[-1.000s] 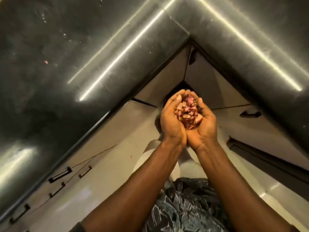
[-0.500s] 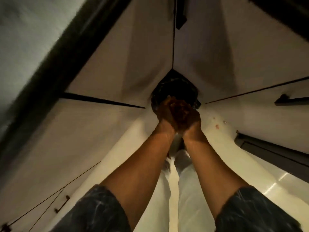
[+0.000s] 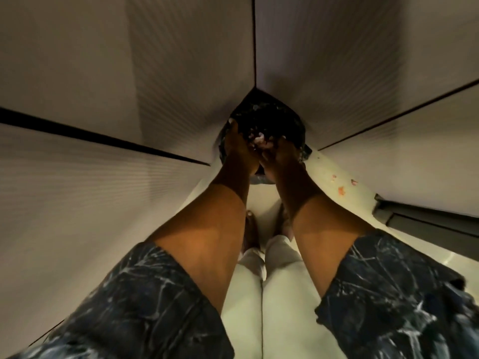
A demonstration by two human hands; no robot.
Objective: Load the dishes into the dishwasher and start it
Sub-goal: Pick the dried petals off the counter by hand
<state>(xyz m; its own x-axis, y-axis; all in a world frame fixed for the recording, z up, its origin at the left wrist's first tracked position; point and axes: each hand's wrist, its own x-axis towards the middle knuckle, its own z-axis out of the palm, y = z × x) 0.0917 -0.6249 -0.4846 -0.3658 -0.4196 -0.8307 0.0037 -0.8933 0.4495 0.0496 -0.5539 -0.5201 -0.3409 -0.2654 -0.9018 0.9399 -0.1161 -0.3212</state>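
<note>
The left hand [image 3: 239, 149] and right hand [image 3: 281, 156] have come down from the counter and opened over the black bag-lined bin [image 3: 272, 112], dropping the pink food scraps [image 3: 259, 139], so dishes still wait.

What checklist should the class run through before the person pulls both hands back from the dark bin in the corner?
1. Both hands over the bin: ok; left hand and right hand are at its mouth.
2. Scraps released: cannot tell; pale pieces show between the hands.
3. Floor clean: not ok; a few orange bits lie right of the bin.
4. Feet clear of the bits: ok.
5. Dishwasher ready: cannot tell; not identifiable in view.
</note>
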